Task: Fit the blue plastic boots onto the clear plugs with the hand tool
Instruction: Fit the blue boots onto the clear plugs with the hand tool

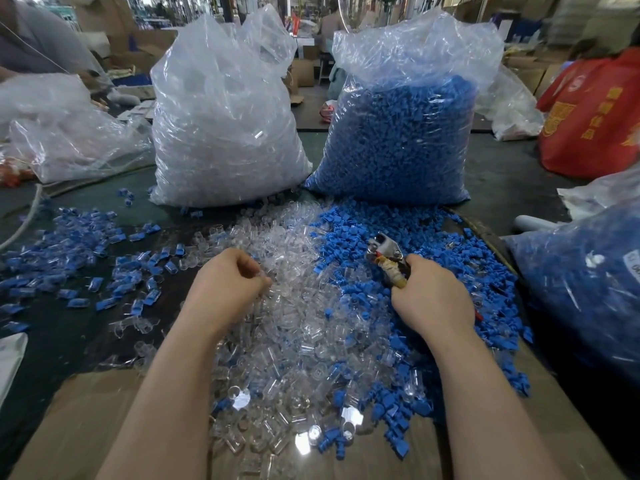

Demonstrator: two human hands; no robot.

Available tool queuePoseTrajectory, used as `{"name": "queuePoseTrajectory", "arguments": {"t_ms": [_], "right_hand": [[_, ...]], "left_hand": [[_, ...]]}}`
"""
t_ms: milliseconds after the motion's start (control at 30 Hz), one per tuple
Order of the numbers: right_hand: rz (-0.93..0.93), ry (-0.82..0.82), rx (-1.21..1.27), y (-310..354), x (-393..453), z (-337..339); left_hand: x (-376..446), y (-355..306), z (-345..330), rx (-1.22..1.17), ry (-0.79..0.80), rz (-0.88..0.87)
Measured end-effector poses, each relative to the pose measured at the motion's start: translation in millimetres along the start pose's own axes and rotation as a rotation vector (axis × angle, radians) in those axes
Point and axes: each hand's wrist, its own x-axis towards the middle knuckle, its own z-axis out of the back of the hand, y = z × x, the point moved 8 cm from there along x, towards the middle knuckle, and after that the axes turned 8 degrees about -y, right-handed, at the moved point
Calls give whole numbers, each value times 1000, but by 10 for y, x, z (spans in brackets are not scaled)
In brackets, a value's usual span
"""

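Right hand (431, 296) grips the hand tool (388, 256) over blue boots (408, 233); left hand (227, 282) curls, seemingly pinching a clear plug (263, 275).

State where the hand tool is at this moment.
In the head view the hand tool is right of centre, gripped by the right hand above the loose blue boots, its metal head pointing away.

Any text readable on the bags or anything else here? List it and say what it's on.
Red bag: yellow printed characters and a round emblem, too blurred to read.
White label on the blue-filled bag at right: dark print, cut off by the frame edge and too blurred to read.
Nothing else shows legible text.
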Motion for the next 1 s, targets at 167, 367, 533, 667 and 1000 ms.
{"name": "queuePoseTrajectory", "arguments": {"t_ms": [167,367,533,667,1000], "right_hand": [[-2,23,10,-2,2,-5],[-40,-29,12,-25,7,46],[-52,-102,120,-44,40,105],[-57,-124,379,-4,52,160],[45,-7,977,255,-29,245]], "left_hand": [[-10,-40,88,-127,-66,23],[-42,-120,81,-347,-37,71],[-102,-280,-13,-571,84,118],[-160,-446,-113,-730,188,135],[-326,-644,-367,-1000,351,242]]}}
